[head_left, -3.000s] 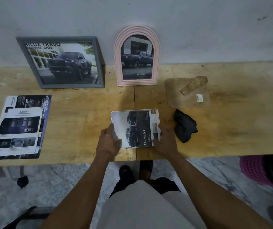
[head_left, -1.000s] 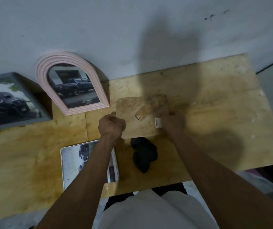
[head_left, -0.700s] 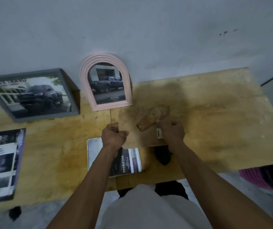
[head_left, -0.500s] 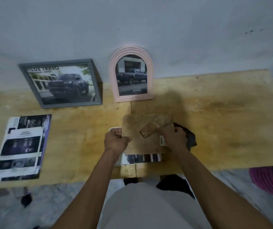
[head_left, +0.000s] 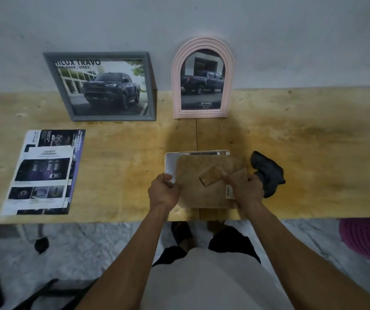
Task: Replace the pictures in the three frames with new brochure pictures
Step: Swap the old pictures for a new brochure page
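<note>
At lower centre, the brown backing board (head_left: 204,189) lies lengthwise left-right over the white frame (head_left: 169,163), near the table's (head_left: 313,153) front edge. Left hand (head_left: 164,192) and right hand (head_left: 243,189) seemingly pinch its sides; bare tabletop stretches rightward.

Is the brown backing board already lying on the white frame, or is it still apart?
On it. The backing board covers most of the white frame; only its left and top edges show.
</note>
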A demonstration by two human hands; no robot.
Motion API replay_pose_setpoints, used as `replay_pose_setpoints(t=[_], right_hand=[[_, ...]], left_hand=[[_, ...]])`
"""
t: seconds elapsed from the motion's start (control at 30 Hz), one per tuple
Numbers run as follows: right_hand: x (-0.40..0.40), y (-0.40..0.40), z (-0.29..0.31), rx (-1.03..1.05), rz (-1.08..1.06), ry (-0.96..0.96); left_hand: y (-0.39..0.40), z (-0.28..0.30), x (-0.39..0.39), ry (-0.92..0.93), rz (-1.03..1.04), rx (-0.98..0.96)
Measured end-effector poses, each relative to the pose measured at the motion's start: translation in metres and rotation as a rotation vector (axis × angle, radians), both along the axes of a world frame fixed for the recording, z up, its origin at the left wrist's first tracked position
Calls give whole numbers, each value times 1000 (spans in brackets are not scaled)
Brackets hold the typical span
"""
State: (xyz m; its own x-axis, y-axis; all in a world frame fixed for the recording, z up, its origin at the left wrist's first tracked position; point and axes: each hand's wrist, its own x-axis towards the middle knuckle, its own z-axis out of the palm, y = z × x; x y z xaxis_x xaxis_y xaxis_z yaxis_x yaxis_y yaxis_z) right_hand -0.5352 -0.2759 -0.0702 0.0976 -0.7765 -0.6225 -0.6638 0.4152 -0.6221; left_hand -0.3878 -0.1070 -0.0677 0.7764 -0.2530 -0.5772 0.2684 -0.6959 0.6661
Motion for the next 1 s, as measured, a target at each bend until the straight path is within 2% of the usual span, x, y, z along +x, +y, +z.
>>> replay_pose_setpoints(t=[0.13,0.27,0.43,0.77,1.0], right_hand=[[-1,-11,2,-100,12,10],[-2,-22,8,-146,18,58],[-4,-29,10,-185,41,101],[8,-23,3,-167,48,139],[20,-12,0,-107,142,172]], left_hand=[[5,-7,13,-193,-91,77],[7,-13,25,-173,-155,147],[6,-14,28,-175,-154,142],[3,-20,32,-133,-82,145],[2,-23,34,-141,-78,149]])
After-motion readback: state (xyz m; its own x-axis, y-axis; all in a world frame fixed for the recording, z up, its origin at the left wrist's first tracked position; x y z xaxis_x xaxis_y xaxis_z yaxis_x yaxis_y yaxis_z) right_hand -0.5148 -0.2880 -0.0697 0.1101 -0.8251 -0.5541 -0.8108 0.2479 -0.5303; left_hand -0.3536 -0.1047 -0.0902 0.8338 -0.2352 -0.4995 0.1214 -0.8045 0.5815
